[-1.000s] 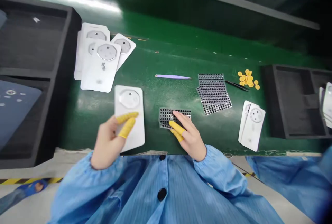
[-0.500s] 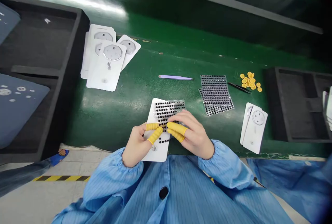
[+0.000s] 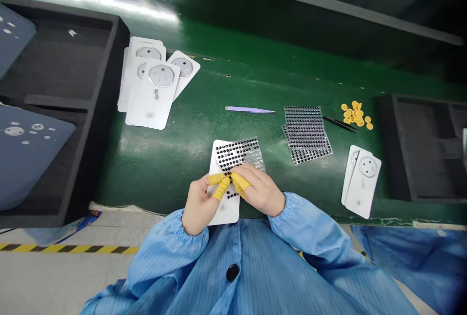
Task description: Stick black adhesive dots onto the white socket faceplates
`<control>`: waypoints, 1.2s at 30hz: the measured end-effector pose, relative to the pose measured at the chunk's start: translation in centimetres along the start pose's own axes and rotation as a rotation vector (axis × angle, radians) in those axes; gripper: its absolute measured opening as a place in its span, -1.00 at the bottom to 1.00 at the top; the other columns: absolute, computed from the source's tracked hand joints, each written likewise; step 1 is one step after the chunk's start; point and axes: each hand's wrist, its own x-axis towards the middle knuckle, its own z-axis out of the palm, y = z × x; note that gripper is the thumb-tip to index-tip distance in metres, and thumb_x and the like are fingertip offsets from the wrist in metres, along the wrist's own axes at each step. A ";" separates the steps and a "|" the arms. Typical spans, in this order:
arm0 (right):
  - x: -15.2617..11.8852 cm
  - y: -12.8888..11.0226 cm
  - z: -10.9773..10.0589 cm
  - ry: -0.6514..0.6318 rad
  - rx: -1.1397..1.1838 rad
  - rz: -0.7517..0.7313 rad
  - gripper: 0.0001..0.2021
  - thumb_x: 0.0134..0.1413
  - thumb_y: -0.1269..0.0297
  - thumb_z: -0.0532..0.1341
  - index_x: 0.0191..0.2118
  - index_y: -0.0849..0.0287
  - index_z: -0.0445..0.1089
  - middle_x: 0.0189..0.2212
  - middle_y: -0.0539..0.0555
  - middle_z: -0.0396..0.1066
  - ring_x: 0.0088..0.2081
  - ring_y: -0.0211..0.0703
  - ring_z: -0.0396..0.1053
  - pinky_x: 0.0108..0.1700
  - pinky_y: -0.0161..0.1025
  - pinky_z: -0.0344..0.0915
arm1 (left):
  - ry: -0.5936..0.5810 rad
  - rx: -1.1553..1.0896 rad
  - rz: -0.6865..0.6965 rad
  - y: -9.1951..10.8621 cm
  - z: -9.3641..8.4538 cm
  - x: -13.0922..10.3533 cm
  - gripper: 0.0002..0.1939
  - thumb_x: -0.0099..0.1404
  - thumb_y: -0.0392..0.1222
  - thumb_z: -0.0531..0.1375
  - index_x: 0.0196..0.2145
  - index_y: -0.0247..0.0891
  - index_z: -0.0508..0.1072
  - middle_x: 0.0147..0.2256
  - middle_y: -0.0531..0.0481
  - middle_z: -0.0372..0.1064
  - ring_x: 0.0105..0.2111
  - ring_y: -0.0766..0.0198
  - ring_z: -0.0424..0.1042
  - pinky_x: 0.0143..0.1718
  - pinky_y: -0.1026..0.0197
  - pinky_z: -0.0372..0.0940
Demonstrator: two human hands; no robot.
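A clear sheet of small round black stick-on dots (image 3: 230,152) is held above a white rounded panel (image 3: 226,215) at the bench's front edge. My left hand (image 3: 200,203), with yellow finger cots on thumb and forefinger, pinches the sheet's left side. Opposite it, my right hand (image 3: 260,191), also in yellow finger cots, is closed on the same sheet. The fingertips of both hands nearly meet. Whatever lies between them is too small to tell. Part of the sheet, on its right, has no dots. Its lower part is partly hidden by my fingers.
Purple tweezers (image 3: 250,109), more dot sheets (image 3: 307,132), black tweezers (image 3: 341,124) and loose yellow finger cots (image 3: 355,113) lie beyond my hands. White panels are stacked at left (image 3: 151,96) and right (image 3: 365,186). Black trays flank the bench, left (image 3: 91,125) and right (image 3: 392,159).
My right hand has shifted left and its fingers have drawn closer to my left fingertips. The sheet has tilted, showing more of its dotless right part. The view has shifted slightly.
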 end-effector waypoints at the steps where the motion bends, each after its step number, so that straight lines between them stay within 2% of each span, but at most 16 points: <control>1: -0.1 0.2 0.3 0.007 0.050 0.057 -0.87 0.19 0.50 0.11 -0.15 0.30 0.33 -0.19 0.27 0.44 -0.11 -0.09 0.42 -0.08 -0.09 0.48 | 0.001 0.010 0.006 0.0 -0.1 0.0 -0.70 0.10 -0.10 0.30 -0.27 -0.36 0.60 -0.24 -0.17 0.55 -0.26 0.02 0.52 -0.27 0.11 0.45; 3: -0.3 0.6 0.7 0.017 0.165 0.225 -0.87 0.22 0.44 0.11 -0.12 0.24 0.31 -0.19 0.21 0.42 -0.12 -0.15 0.40 -0.10 -0.15 0.47 | -0.001 0.057 0.034 0.0 -0.8 0.0 -0.73 0.10 -0.11 0.30 -0.28 -0.34 0.60 -0.23 -0.16 0.55 -0.21 0.00 0.52 -0.16 0.05 0.44; 5: -0.4 0.9 0.8 0.034 0.219 0.325 -0.87 0.24 0.43 0.09 -0.13 0.20 0.31 -0.19 0.18 0.40 -0.13 -0.19 0.39 -0.10 -0.16 0.45 | 0.003 0.138 0.072 -0.1 -2.0 -0.2 -0.74 0.14 -0.09 0.28 -0.28 -0.32 0.60 -0.21 -0.16 0.55 -0.17 -0.01 0.51 -0.06 0.00 0.40; 7: -0.5 0.9 0.7 0.052 0.198 0.314 -0.86 0.23 0.46 0.08 -0.13 0.19 0.31 -0.19 0.17 0.39 -0.13 -0.19 0.39 -0.10 -0.15 0.44 | 0.079 0.193 0.116 -0.2 -3.5 -0.7 -0.68 0.20 -0.06 0.25 -0.17 -0.30 0.57 -0.17 -0.16 0.55 -0.14 0.01 0.51 -0.02 0.00 0.39; 8: -0.4 0.8 0.5 0.061 0.176 0.289 -0.84 0.22 0.47 0.09 -0.11 0.19 0.31 -0.19 0.18 0.39 -0.13 -0.18 0.39 -0.11 -0.16 0.44 | 0.134 0.178 0.132 -0.3 -4.1 -1.1 -0.61 0.22 -0.06 0.24 -0.03 -0.28 0.50 -0.17 -0.15 0.54 -0.16 0.03 0.53 -0.06 0.02 0.42; 10: 0.1 0.4 0.1 0.094 0.131 0.240 -0.78 0.19 0.51 0.12 -0.06 0.20 0.30 -0.18 0.19 0.40 -0.12 -0.15 0.39 -0.13 -0.16 0.45 | 0.204 0.059 0.141 -0.2 -4.7 -1.9 -0.30 0.23 -0.10 0.25 0.27 -0.19 0.13 -0.17 -0.12 0.55 -0.26 0.08 0.56 -0.25 0.09 0.50; 11: 0.5 0.1 -0.2 0.122 0.110 0.216 -0.75 0.17 0.53 0.14 -0.04 0.21 0.30 -0.18 0.19 0.41 -0.12 -0.15 0.39 -0.12 -0.15 0.45 | 0.203 -0.016 0.141 -0.1 -4.6 -2.3 -0.16 0.23 -0.12 0.26 0.34 -0.12 -0.09 -0.18 -0.10 0.56 -0.32 0.10 0.58 -0.36 0.14 0.51; 12: 1.0 -0.3 -0.4 0.149 0.092 0.192 -0.73 0.15 0.55 0.15 -0.03 0.22 0.30 -0.18 0.19 0.42 -0.12 -0.15 0.39 -0.09 -0.14 0.44 | 0.184 -0.082 0.142 0.1 -4.3 -2.7 -0.08 0.23 -0.14 0.26 0.36 -0.08 -0.22 -0.16 -0.09 0.55 -0.34 0.11 0.58 -0.42 0.18 0.51; 13: 1.6 -0.7 -0.7 0.167 0.076 0.165 -0.71 0.13 0.56 0.16 -0.02 0.23 0.30 -0.18 0.18 0.43 -0.12 -0.15 0.40 -0.04 -0.11 0.44 | 0.168 -0.131 0.151 0.3 -3.8 -3.0 -0.08 0.23 -0.17 0.27 0.35 -0.06 -0.22 -0.12 -0.10 0.54 -0.30 0.11 0.59 -0.41 0.20 0.51; 16: 3.3 -1.8 -1.5 0.146 0.017 0.043 -0.77 0.16 0.56 0.10 -0.06 0.31 0.32 -0.19 0.20 0.48 -0.12 -0.15 0.42 0.06 -0.06 0.40 | 0.174 -0.203 0.236 1.0 -1.8 -3.8 -0.35 0.25 -0.25 0.25 0.24 -0.08 0.16 0.03 -0.11 0.45 -0.07 0.11 0.52 -0.20 0.26 0.49; 18: 4.0 -2.3 -1.9 0.115 -0.051 -0.029 -0.79 0.17 0.57 0.05 -0.12 0.36 0.36 -0.20 0.23 0.50 -0.11 -0.11 0.44 0.07 -0.06 0.41 | 0.171 -0.220 0.303 1.3 -0.7 -4.2 -0.45 0.25 -0.30 0.25 0.17 -0.08 0.27 0.06 -0.07 0.43 -0.01 0.12 0.48 -0.11 0.28 0.46; 21: 4.1 -2.8 -2.4 0.100 -0.144 -0.074 -0.80 0.16 0.57 0.06 -0.17 0.38 0.39 -0.15 0.29 0.50 -0.04 -0.04 0.44 0.07 0.00 0.40 | 0.169 -0.220 0.368 1.5 0.0 -4.5 -0.40 0.22 -0.37 0.26 0.18 -0.04 0.27 0.07 -0.05 0.43 0.01 0.13 0.46 -0.07 0.28 0.44; 27: 3.4 -3.1 -2.7 0.048 -0.146 -0.067 -0.76 0.20 0.38 0.14 -0.09 0.44 0.39 -0.03 0.41 0.43 0.13 0.09 0.32 0.07 0.05 0.40 | 0.229 -0.128 0.448 1.4 0.1 -4.5 -0.34 0.18 -0.43 0.27 0.18 -0.03 0.26 0.05 -0.01 0.44 -0.01 0.14 0.48 -0.02 0.21 0.42; 32: 3.6 -2.8 -2.6 0.049 -0.116 -0.050 -0.77 0.22 0.38 0.11 -0.08 0.41 0.37 0.01 0.44 0.40 0.15 0.06 0.29 0.05 0.06 0.42 | 0.208 0.001 0.453 0.8 0.1 -4.5 -0.27 0.18 -0.41 0.27 0.25 -0.10 0.15 0.03 -0.08 0.46 -0.10 0.15 0.53 -0.17 0.29 0.46; 36: 3.5 -3.0 -2.4 0.006 -0.102 -0.011 -0.75 0.25 0.35 0.08 -0.05 0.38 0.35 0.06 0.45 0.34 0.19 0.10 0.24 0.05 0.12 0.42 | 0.241 0.074 0.420 0.0 -0.3 -4.4 -0.26 0.19 -0.30 0.27 0.28 -0.21 0.09 -0.01 -0.16 0.48 -0.13 0.08 0.54 -0.19 0.22 0.48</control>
